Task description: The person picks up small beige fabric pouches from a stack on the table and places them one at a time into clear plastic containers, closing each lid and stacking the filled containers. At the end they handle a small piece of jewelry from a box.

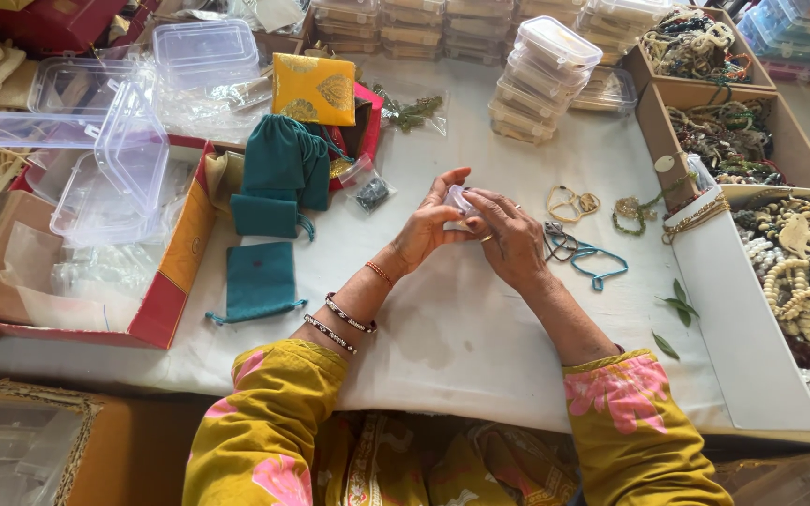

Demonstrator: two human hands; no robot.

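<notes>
Head view: a small clear plastic pouch [458,200] is held between both hands near the middle of the white-covered table [452,337]. The left hand [427,228] is curled around the pouch from the left, thumb and fingertips pinched on it, and the right hand [510,236] is closed over it from the right, so that most of the pouch is hidden. What is inside the pouch cannot be told. Beaded bracelets [341,323] are worn on the left wrist, and a ring is seen on a right finger.

Just beside the right hand, blue cords [594,262] lie on the cloth, with a yellow bead loop [569,202] and a green bead string [632,212] a little farther toward the right edge. Toward the left edge, a teal drawstring pouch [260,280] lies flat, and more teal pouches [283,173] are piled beyond it, near a yellow patterned pouch [313,89]. A red-edged cardboard box [175,272] holding open clear plastic cases [114,164] is set at the left edge. Stacked clear boxes [541,80] stand toward the far edge. Trays of bead necklaces [799,272] are ranged along the right edge. A few green leaves [677,309] lie near the right forearm.
</notes>
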